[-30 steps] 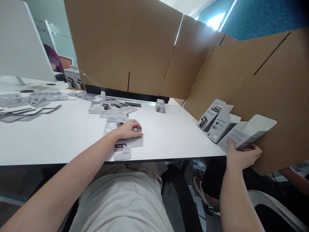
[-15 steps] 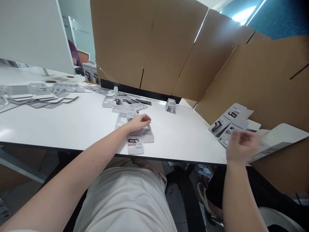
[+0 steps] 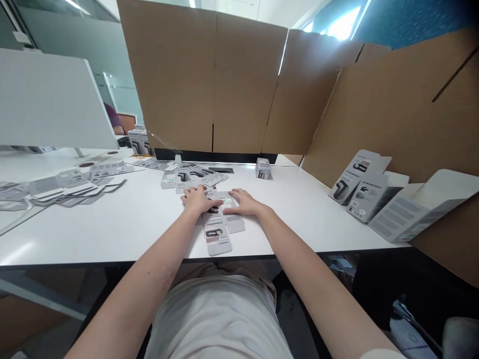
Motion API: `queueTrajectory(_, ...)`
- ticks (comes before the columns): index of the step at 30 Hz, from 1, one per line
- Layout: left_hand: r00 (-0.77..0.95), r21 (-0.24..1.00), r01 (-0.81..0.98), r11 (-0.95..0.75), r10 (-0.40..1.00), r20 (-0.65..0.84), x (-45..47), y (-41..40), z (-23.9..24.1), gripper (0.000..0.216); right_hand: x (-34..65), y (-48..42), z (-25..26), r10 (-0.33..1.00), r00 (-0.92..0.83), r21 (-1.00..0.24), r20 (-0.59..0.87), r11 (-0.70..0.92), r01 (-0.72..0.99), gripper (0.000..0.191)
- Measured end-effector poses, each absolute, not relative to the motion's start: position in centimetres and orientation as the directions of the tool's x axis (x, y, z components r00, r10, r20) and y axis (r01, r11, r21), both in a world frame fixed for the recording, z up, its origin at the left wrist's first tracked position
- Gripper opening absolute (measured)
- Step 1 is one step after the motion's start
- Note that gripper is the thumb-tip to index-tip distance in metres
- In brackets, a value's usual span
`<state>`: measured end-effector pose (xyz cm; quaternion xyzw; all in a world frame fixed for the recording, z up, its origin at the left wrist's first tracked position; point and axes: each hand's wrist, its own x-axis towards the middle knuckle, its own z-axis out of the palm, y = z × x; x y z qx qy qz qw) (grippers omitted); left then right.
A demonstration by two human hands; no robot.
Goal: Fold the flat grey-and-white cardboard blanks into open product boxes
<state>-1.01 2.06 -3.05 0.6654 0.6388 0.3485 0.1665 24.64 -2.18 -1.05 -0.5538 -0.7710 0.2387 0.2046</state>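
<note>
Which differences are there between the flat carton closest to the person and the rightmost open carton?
The flat carton lies flattened on the table; the open carton is opened into a hollow shape and tilted. The flat carton shows a device picture, while the open carton's facing panel shows blocks of small print. Both are pale and printed.

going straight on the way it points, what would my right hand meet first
Most likely the left hand, whose thumb lies just ahead of the right hand over the flat cartons; depth is unclear.
</note>
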Motion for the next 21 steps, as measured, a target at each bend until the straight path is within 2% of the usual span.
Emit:
queueTrajectory(3, 0.008, 0.668, 0.726, -0.164, 0.973, 0.230, -0.6, 2.3, -3.3, 0.100, 25.4, -1.9, -2.3, 0.956, -0.277, -0.666, 0.097, 0.269, 0.695, 0.129)
queueTrajectory(6, 0.076, 0.666, 0.721, -0.191, 0.977, 0.197, -0.2, 2.1, -2.9, 0.097, 25.7, -2.0, -2.6, 0.963, -0.246, -0.723, 0.114, 0.250, 0.644, 0.133)
queueTrajectory(10, 0.120, 0.667, 0.712, -0.220, 0.974, 0.193, -0.1, 1.5, -2.4, 0.089, 25.3, -2.1, -2.5, 0.973, -0.192, -0.729, 0.132, 0.226, 0.646, 0.128)
queueTrajectory(13, 0.098, 0.738, 0.642, -0.208, 0.977, 0.191, -0.1, 1.0, -2.1, 0.086, 25.1, -2.3, -2.4, 0.974, -0.166, -0.734, 0.151, 0.224, 0.642, 0.124)
queueTrajectory(17, 0.040, 0.901, 0.401, -0.163, 0.986, 0.160, 0.2, 0.8, -1.7, 0.074, 25.1, -2.4, -2.5, 0.986, -0.086, -0.783, 0.146, 0.168, 0.598, 0.117)
queueTrajectory(21, 0.018, 0.993, 0.011, -0.114, 0.993, 0.114, 0.9, 0.8, -1.2, 0.072, 24.9, -2.1, -2.5, 0.993, 0.035, -0.855, 0.113, 0.080, 0.512, 0.103)
